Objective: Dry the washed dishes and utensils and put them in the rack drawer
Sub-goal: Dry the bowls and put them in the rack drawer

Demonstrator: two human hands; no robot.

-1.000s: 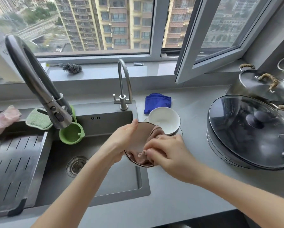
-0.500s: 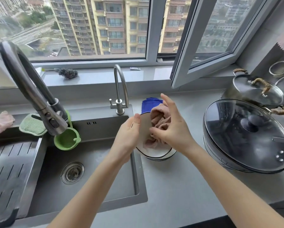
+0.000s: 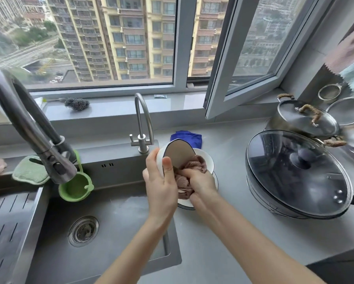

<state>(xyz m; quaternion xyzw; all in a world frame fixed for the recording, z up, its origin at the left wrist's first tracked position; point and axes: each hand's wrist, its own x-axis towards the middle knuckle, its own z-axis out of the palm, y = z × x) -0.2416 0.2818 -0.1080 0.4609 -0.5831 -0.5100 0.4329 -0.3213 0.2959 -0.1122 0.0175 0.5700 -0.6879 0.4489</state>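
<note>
Soft daylight floods in through the window [image 3: 110, 48] beyond the hands: even and overcast, with no hard shadows anywhere. The left hand [image 3: 161, 187] and right hand [image 3: 200, 181] are evenly lit, and the bowl [image 3: 178, 154] and cloth [image 3: 192, 167] they grip read fairly sharp. Right of the hands, the glass lid [image 3: 295, 173] carries pale window reflections. Down to their left the sink [image 3: 114, 222] sits dimmer, with a faint sheen. Far left, the big faucet [image 3: 28, 128] looms swollen and soft, and the frame lines bow with wide-angle distortion.
</note>
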